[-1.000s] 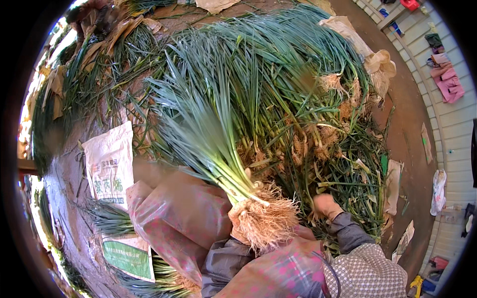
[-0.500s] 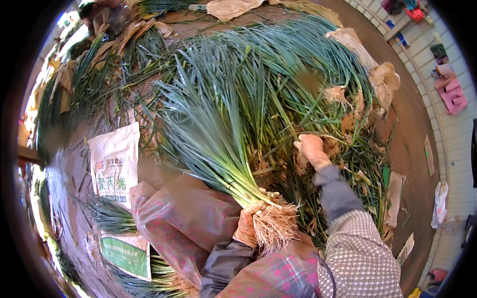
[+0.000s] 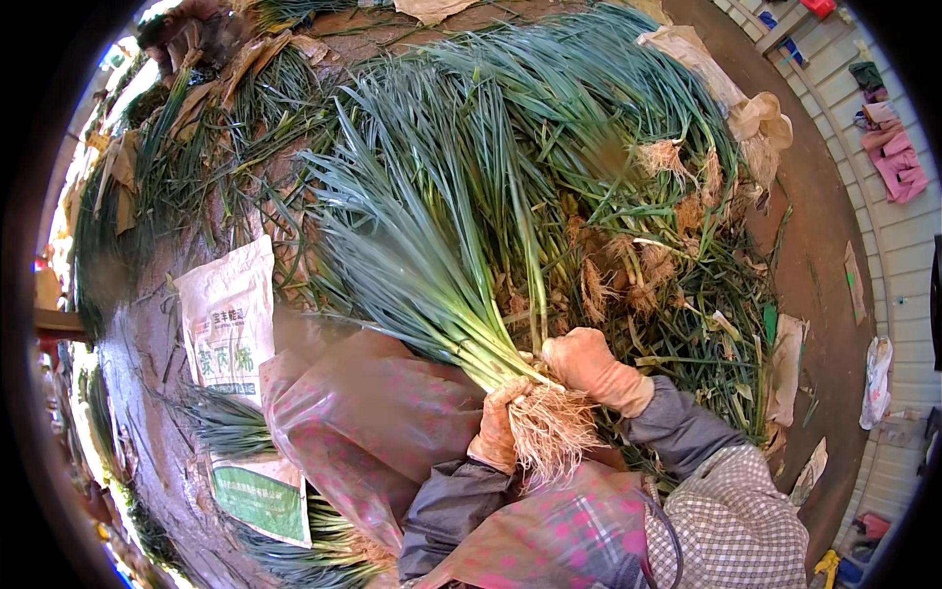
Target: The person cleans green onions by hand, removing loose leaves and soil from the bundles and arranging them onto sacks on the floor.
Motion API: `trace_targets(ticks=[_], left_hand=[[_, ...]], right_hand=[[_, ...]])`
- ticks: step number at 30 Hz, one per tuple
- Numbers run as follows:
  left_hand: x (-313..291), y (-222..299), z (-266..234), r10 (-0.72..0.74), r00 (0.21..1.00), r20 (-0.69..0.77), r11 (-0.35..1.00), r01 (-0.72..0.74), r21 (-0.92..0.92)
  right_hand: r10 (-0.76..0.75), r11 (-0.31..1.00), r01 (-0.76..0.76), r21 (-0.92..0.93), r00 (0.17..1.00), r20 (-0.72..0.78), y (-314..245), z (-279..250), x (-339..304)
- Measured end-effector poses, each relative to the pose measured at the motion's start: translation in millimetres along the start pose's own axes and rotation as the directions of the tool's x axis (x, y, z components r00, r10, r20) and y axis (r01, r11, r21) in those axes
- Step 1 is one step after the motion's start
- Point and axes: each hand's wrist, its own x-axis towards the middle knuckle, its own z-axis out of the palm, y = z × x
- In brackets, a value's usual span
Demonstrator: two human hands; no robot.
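Observation:
A thick bunch of green onions [image 3: 461, 329] slants across my lap, its blue-green leaves pointing up and to the left. My left hand [image 3: 498, 427], in a tan-orange glove, is closed round the pale base just above the hanging, stringy roots [image 3: 554, 422]. Against the bunch's right side is my right hand [image 3: 594, 365], gloved alike, its fingers curled round the lower end of a green onion stalk [image 3: 537, 280]. That stalk stands nearly upright beside the bunch, and its root end is hidden by the hand.
Beyond my hands lies a wide heap of green onions [image 3: 579, 108], with loose roots and trimmings at right. A white printed sack [image 3: 231, 304] and another bundle [image 3: 231, 424] are at left. A plastic apron [image 3: 363, 422] covers my knees. Pale wall panels [image 3: 898, 294] curve along the right.
My right hand has come back from the heap, down and left to the bunch, with a stalk in it. My left hand keeps its hold on the bunch.

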Motion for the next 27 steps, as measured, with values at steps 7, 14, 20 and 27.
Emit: trace_targets(ticks=[7,14,20,27], left_hand=[[-3.2,2.9,3.1,0.088,0.996,0.006,0.996,-0.088,-0.013],[-1.2,-3.8,2.5,0.029,1.000,0.003,0.998,-0.029,-0.063],[-7.7,-3.3,2.4,0.050,0.999,-0.016,0.998,-0.051,-0.049],[-1.0,-0.1,-13.4,0.112,0.994,0.016,0.991,-0.111,-0.075]], right_hand=[[0.311,-0.219,-0.327,0.919,0.870,0.383,33.8,-36.7,-81.3],[0.352,0.467,-0.727,0.503,0.675,0.649,51.1,-5.9,-74.5],[0.470,-0.228,-0.141,0.963,0.851,0.236,29.2,8.8,77.1],[0.705,-0.220,-0.102,0.970,0.670,0.231,-14.8,34.4,55.5]])
